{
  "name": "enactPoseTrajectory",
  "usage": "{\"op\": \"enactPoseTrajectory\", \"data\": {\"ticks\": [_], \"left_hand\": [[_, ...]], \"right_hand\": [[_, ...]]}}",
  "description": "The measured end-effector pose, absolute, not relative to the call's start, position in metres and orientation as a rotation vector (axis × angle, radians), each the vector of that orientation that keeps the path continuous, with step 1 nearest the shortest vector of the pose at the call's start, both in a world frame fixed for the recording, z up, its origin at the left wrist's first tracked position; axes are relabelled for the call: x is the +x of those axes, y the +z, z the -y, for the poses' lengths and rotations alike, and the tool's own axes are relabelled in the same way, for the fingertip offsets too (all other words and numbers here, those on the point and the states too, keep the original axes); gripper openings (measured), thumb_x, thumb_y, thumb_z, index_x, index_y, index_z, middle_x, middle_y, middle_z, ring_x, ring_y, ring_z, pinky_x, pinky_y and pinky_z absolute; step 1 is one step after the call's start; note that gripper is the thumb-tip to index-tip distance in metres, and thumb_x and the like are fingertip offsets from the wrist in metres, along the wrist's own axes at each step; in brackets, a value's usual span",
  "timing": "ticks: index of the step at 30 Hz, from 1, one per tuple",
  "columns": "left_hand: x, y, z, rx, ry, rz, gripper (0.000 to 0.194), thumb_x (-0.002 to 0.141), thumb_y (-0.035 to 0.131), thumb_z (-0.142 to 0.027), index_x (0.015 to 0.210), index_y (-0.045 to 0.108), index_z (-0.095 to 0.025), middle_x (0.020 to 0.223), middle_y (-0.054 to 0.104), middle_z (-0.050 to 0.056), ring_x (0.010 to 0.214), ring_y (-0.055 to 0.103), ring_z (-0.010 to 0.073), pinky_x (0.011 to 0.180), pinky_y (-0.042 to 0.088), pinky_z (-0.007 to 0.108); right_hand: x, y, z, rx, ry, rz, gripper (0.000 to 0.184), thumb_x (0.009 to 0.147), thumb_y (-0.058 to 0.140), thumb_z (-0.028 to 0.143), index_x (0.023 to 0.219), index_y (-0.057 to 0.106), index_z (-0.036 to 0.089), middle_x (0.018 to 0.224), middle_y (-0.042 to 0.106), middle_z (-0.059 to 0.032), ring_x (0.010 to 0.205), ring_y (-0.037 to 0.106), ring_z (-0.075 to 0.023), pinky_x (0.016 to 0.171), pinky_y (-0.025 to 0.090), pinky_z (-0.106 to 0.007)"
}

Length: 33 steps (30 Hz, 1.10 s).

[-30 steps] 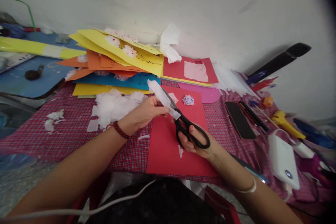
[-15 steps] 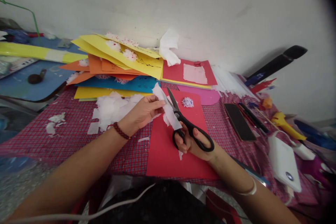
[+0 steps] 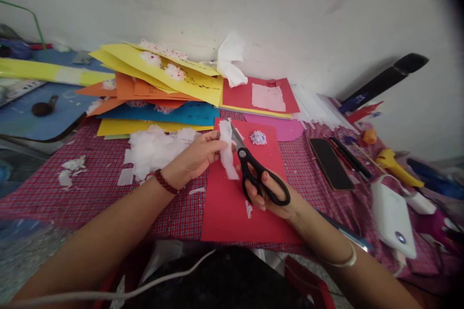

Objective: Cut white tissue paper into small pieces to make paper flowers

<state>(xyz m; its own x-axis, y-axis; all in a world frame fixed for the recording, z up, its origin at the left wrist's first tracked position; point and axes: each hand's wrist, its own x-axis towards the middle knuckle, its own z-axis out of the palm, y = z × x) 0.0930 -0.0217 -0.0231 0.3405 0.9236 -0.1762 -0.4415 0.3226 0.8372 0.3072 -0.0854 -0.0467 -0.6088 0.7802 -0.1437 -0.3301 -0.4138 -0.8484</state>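
My left hand (image 3: 201, 154) pinches a white paper strip (image 3: 226, 149) above a red sheet (image 3: 235, 222); the grip near its upper half probably steadies the limp material while its lower end hangs free. My right hand (image 3: 268, 195) grips black-handled scissors (image 3: 242, 154), fingers through the loops, which seems to give control over the blades beside the strip. Whether they touch it, I cannot tell. A purple-flecked paper tuft (image 3: 258, 137) sits on the sheet. White paper pieces (image 3: 155, 147) are heaped on the tabletop (image 3: 300, 174) near my left hand, seemingly for easy reach.
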Motion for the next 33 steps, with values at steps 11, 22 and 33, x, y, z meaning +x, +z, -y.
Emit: {"op": "enactPoseTrajectory", "data": {"ticks": [11,22,33], "left_hand": [[0.058,-0.001,0.011,0.847,1.147,-0.865,0.021,0.065,0.071,-0.013,0.082,0.062,-0.018,0.050,0.051,-0.006,0.047,0.046,0.0076,0.054,0.045,0.023],[0.069,-0.002,0.019,0.993,0.964,-0.954,0.024,0.062,0.075,-0.018,0.081,0.060,-0.018,0.056,0.057,-0.006,0.047,0.052,0.0066,0.049,0.042,0.019],[0.066,-0.003,0.016,0.993,0.944,-0.963,0.021,0.068,0.077,-0.022,0.074,0.057,-0.018,0.057,0.060,-0.003,0.049,0.055,0.0088,0.051,0.045,0.022]], "right_hand": [[0.318,-0.051,0.083,-0.621,2.201,1.111,0.055,0.088,0.068,0.060,0.121,0.060,0.016,0.089,0.062,-0.0036,0.067,0.059,-0.0108,0.061,0.052,-0.023],[0.311,-0.038,0.082,-0.756,2.022,1.058,0.052,0.084,0.073,0.060,0.110,0.062,0.016,0.074,0.060,0.0012,0.053,0.050,-0.0069,0.045,0.041,-0.018],[0.312,-0.033,0.081,-0.843,1.836,1.004,0.048,0.085,0.073,0.057,0.109,0.063,0.017,0.069,0.058,0.0042,0.046,0.045,-0.0056,0.038,0.035,-0.018]]}}
